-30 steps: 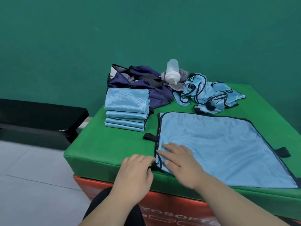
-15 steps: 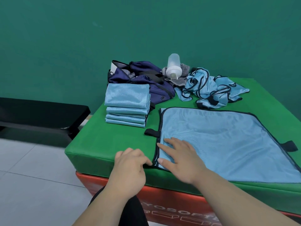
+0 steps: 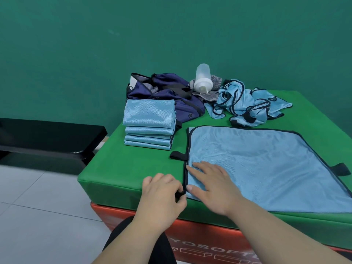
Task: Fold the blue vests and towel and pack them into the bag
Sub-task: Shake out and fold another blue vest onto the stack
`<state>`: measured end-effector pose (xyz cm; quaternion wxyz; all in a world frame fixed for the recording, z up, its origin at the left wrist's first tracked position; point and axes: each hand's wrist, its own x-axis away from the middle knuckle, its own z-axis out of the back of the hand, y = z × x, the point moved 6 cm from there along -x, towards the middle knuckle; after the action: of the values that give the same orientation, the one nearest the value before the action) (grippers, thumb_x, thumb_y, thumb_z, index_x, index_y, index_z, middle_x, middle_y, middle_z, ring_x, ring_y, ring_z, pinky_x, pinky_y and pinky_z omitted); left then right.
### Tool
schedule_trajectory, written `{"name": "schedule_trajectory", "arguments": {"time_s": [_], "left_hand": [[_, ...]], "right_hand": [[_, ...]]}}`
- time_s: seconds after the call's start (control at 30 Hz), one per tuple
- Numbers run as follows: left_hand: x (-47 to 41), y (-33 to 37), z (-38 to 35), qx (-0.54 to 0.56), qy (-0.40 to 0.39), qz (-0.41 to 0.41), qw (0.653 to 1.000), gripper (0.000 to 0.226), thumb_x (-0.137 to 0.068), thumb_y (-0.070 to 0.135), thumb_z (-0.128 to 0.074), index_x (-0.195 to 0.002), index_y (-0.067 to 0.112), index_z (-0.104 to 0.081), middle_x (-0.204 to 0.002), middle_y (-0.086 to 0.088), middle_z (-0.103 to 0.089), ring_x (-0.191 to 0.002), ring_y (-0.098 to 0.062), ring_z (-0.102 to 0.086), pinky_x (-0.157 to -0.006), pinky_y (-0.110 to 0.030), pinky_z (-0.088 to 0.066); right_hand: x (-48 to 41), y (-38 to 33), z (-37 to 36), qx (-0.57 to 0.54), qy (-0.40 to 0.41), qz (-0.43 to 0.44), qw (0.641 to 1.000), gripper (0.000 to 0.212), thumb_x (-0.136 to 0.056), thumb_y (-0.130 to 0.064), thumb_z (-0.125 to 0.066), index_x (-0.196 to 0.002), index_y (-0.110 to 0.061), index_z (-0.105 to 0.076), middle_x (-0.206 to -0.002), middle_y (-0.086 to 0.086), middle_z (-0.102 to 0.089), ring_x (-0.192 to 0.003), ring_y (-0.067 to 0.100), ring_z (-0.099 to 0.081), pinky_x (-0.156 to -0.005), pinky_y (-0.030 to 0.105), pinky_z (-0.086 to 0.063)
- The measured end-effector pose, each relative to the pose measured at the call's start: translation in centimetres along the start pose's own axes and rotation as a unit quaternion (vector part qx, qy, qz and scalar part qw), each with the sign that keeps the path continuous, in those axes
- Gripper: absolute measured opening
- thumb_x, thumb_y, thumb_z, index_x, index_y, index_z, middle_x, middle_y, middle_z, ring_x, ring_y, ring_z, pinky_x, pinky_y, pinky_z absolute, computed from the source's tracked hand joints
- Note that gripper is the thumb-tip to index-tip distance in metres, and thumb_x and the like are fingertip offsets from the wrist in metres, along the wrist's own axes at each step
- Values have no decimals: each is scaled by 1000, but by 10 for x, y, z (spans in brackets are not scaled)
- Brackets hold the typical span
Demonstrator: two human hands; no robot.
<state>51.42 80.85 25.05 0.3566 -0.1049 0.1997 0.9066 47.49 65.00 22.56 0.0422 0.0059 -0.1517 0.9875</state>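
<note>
A: How do the 2 hands sit?
B: The left hand (image 3: 162, 195) is curled, pinching the dark near-left corner trim of the flat vest (image 3: 266, 168). The right hand (image 3: 213, 181) lies flat, fingers spread, pressing beside it.
A: And the vest?
B: Spread on the green mat (image 3: 133, 168), long axis left-right.

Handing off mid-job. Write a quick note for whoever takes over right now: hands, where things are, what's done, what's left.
Left hand pinches the flat vest at its near-left corner; right hand rests flat on it.
Folded stack sits to its left, in front of the open bag; crumpled vests and a grey towel with a bottle on it lie behind.
Done: the stack.
Left: fold this vest, the crumpled ones, the towel; pack everything.
</note>
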Motion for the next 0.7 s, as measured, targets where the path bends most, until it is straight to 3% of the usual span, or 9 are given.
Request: {"name": "schedule_trajectory", "arguments": {"time_s": [0.27,0.4,0.5,0.6,0.7], "left_hand": [[2,7,5,-43,60,-57,996,23,-60,24,-78,-64,29,-56,-79,16,-53,-84,-14,-55,-78,-34,-26],[6,-3,3,-21,56,-51,997,16,-77,43,-66,-66,32,-60,-84,20,-51,-90,-7,-53,-82,-32,-22],[4,-2,6,-24,62,-28,997,34,-88,60,-45,-71,34,-57,-85,20,-50,-91,-6,-49,-83,-32,-24],[1,-2,0,-10,45,-13,999,25,-84,62,-50,-88,38,-52,-93,19,-48,-94,-10,-48,-83,-32,-26],[0,-6,-9,5,15,-13,1000,22,-82,48,-67,-100,42,-56,-100,18,-46,-101,-12,-48,-86,-32,-23]], "right_hand": [[-1,0,-2,14,-2,1,1000,75,-86,-76,-14,-155,-46,-14,-164,-17,-12,-152,10,-1,-123,37,5],[0,-2,-2,50,-15,12,999,70,-93,-74,-16,-156,-45,-5,-166,-17,-1,-153,12,6,-122,38,7],[0,-4,-1,54,-20,17,998,77,-89,-77,-5,-157,-43,-5,-166,-17,2,-153,12,6,-122,39,7],[-1,1,-4,36,-14,15,999,67,-97,-64,-21,-158,-40,-5,-165,-20,2,-152,9,7,-123,37,7],[-2,3,-2,-21,-16,7,1000,67,-100,-49,-37,-159,-37,-7,-164,-23,-1,-151,4,6,-123,34,8]]}}
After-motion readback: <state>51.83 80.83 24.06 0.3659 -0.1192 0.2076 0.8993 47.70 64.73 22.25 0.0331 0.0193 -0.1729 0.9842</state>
